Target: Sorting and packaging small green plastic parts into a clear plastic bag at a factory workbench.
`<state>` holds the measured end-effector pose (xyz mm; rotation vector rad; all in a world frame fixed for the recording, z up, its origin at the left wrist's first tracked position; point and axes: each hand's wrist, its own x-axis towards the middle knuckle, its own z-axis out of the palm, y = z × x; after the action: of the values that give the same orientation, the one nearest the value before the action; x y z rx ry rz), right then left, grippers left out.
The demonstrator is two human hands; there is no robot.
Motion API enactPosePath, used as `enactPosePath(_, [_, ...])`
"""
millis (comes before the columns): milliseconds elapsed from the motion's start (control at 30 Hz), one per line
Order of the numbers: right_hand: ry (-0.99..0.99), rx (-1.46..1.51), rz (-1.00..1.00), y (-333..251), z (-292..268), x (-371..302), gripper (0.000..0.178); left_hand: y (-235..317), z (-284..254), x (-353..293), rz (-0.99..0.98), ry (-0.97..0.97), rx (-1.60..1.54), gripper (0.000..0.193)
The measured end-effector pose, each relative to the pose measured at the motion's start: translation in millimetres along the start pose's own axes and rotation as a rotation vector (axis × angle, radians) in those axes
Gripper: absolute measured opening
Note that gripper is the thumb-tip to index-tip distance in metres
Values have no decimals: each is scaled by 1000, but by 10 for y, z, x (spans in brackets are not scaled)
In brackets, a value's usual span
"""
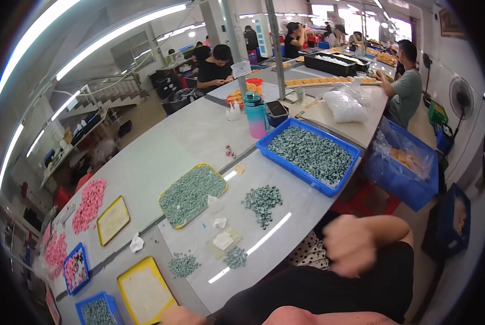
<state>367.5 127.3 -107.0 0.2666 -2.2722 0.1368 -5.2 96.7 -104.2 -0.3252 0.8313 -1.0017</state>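
Note:
My right hand (pixel 348 246) is raised over my lap, near the table's edge, curled but blurred by motion. My left hand (pixel 183 315) shows only in part at the lower edge, beside a yellow-rimmed tray (pixel 145 290); its fingers are hidden. On the table before me lies a loose heap of dark green small pieces (pixel 263 205). Two smaller heaps, one of grey-green pieces (pixel 183 264) and one of paler pieces (pixel 235 258), lie nearer. Between the heaps is a white folded pad (pixel 223 241) on a yellowish sheet. Crumpled white tissue (pixel 220 222) lies beyond it.
Light green pieces (pixel 194 195) fill a yellow-rimmed tray. A blue tray (pixel 295 173) of dark green pieces stands beyond, near a teal-pink bottle (pixel 256 116). Pink pieces (pixel 89 206) lie at left. A blue crate (pixel 402 184) stands right. Other people (pixel 408 81) work farther off.

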Motion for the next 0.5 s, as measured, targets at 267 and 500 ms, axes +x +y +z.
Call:
enactPosePath(267, [-1010, 946, 1700, 243, 1835, -2883, 48, 1306, -844, -400, 39, 373, 353, 30])
enactPosePath(500, [-639, 598, 1244, 261, 1939, -2651, 32, 1779, -1317, -159, 200, 600, 591, 27])
